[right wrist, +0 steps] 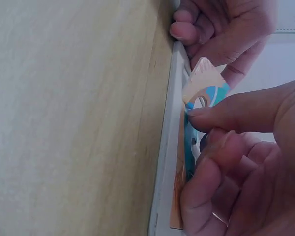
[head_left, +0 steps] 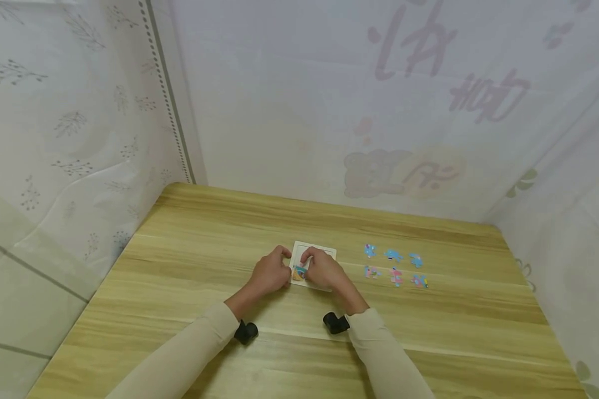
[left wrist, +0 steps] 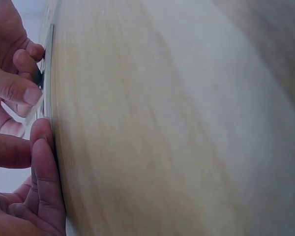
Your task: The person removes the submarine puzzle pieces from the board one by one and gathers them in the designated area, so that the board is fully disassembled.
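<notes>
A pale puzzle tray lies on the table between both hands. My left hand grips its left edge, thumb and fingers bent at the side. Over the tray's lower left, my right hand pinches an orange-and-teal puzzle piece between thumb and finger. The piece is tilted up, its pointed corner close to the left hand's fingers. Below it, another orange-and-teal piece lies along the tray's rim, partly covered by the right fingers. In the left wrist view, the tray appears edge-on.
Right of the tray lie several loose puzzle pieces in two rows, blue pieces behind and pink-and-blue pieces in front. The wooden table meets a hanging cloth at its back edge. A black wrist camera sits on each wrist.
</notes>
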`<move>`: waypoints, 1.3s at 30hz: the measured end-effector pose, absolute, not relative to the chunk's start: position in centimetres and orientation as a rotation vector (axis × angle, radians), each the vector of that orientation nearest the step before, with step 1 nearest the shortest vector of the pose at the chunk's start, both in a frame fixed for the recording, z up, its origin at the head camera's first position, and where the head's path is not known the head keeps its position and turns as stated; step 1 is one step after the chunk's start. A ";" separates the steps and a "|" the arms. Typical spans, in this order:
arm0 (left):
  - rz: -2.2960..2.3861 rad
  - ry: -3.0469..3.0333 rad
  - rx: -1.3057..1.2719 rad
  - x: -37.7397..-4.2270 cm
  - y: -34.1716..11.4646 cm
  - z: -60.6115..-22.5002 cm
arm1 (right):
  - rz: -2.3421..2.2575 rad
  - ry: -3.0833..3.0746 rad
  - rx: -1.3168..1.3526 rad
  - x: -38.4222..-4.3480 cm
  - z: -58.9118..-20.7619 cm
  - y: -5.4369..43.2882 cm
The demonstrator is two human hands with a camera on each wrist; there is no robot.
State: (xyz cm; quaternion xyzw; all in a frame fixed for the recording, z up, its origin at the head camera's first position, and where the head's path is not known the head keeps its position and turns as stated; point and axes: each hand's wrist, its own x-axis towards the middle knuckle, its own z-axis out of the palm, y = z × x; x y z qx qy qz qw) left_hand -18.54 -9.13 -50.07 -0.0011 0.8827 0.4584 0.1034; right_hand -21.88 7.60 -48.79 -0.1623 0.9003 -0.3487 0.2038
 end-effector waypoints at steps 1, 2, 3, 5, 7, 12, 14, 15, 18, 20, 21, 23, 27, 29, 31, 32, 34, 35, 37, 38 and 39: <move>1.352 2.607 -0.003 -18.6 -9.1 -50.1 | -0.983 2.510 -0.447 -21.9 -48.8 7.6; 1.350 2.607 -0.005 -18.6 -9.1 -50.0 | -1.003 2.496 -0.441 -21.9 -48.8 7.7; 1.348 2.611 -0.002 -18.6 -9.1 -50.0 | -1.024 2.475 -0.433 -21.9 -48.8 7.8; 1.346 2.615 0.004 -18.6 -9.1 -50.0 | -1.088 2.414 -0.421 -21.9 -48.6 8.0; 1.347 2.612 0.007 -18.6 -9.1 -49.9 | -1.147 2.359 -0.430 -21.9 -48.4 8.2; 1.347 2.603 0.004 -18.6 -9.0 -49.9 | -1.205 2.316 -0.503 -21.9 -48.4 8.8; 1.345 2.608 0.005 -18.5 -9.0 -49.8 | -1.227 2.293 -0.505 -22.0 -48.5 9.2; 1.347 2.607 0.006 -18.5 -9.0 -49.8 | -1.247 2.273 -0.498 -22.0 -48.5 9.4; 1.347 2.605 0.011 -18.5 -9.0 -49.7 | -1.345 2.184 -0.444 -21.8 -48.2 10.2; 1.345 2.607 0.010 -18.5 -8.9 -49.8 | -1.406 2.137 -0.399 -21.7 -47.9 11.0; 1.342 2.609 0.007 -18.5 -8.9 -49.8 | -1.424 2.130 -0.380 -21.6 -47.7 11.4; 1.331 2.623 -0.005 -18.5 -8.9 -49.9 | -1.462 2.137 -0.339 -21.6 -47.5 12.4; 1.314 2.645 -0.033 -18.6 -8.8 -50.0 | -1.522 2.203 -0.227 -21.4 -47.4 14.8; 1.313 2.648 -0.045 -18.6 -8.8 -50.0 | -1.544 2.228 -0.162 -21.1 -47.4 16.1; 1.318 2.643 -0.050 -18.6 -8.9 -50.0 | -1.555 2.238 -0.110 -20.8 -47.4 17.3; 1.322 2.639 -0.052 -18.5 -8.9 -50.0 | -1.555 2.245 -0.091 -20.6 -47.4 17.9; 1.328 2.633 -0.051 -18.5 -8.9 -49.9 | -1.555 2.256 -0.053 -20.2 -47.5 18.9; 1.327 2.633 -0.049 -18.5 -8.9 -49.9 | -1.554 2.259 -0.043 -20.0 -47.5 19.4; 1.331 2.631 -0.043 -18.5 -8.9 -49.9 | -1.545 2.264 -0.024 -19.6 -47.7 20.4; 1.329 2.634 -0.042 -18.5 -8.9 -49.9 | -1.540 2.266 -0.014 -19.4 -47.8 20.8; 1.328 2.636 -0.038 -18.5 -8.9 -49.9 | -1.534 2.266 -0.001 -19.3 -47.9 21.2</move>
